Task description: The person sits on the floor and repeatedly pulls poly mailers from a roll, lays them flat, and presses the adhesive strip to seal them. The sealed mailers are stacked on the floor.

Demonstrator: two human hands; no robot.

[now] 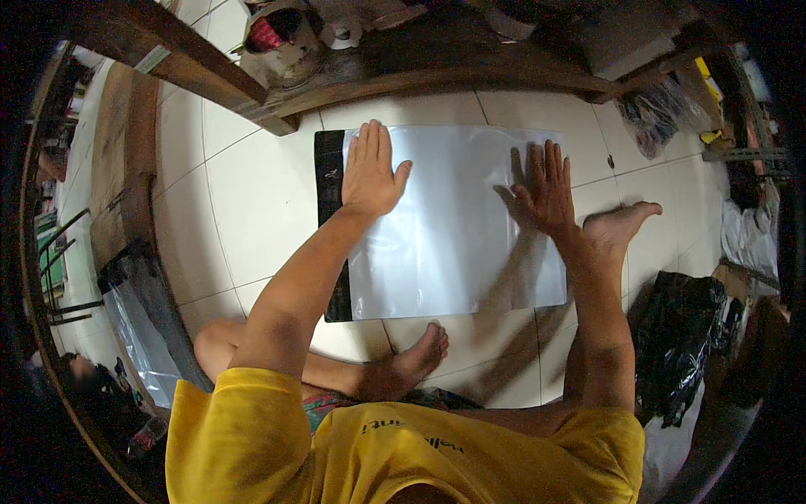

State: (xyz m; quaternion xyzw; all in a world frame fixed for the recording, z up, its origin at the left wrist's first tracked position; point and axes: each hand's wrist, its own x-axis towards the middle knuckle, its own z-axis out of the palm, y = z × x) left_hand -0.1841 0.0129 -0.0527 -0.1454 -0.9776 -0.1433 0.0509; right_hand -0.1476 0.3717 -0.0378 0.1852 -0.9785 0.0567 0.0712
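Observation:
A shiny silver-white plastic mailer bag (453,227) with a black strip along its left edge lies spread on the tiled floor. My left hand (372,175) rests flat on it near the top left, by the black strip, fingers stretched out and pointing away from me. Over the bag's right edge is my right hand (546,189), its fingers also stretched out and its shadow falling on the bag. Whether the right palm presses on the bag I cannot tell. Neither hand holds anything.
Wooden beams of a low frame (420,84) run across the far side, with tape rolls (342,34) beyond. Black plastic (684,336) lies at the right. Clear bagging (659,126) sits far right. Another bag (147,328) leans at the left. My bare feet flank the mailer bag.

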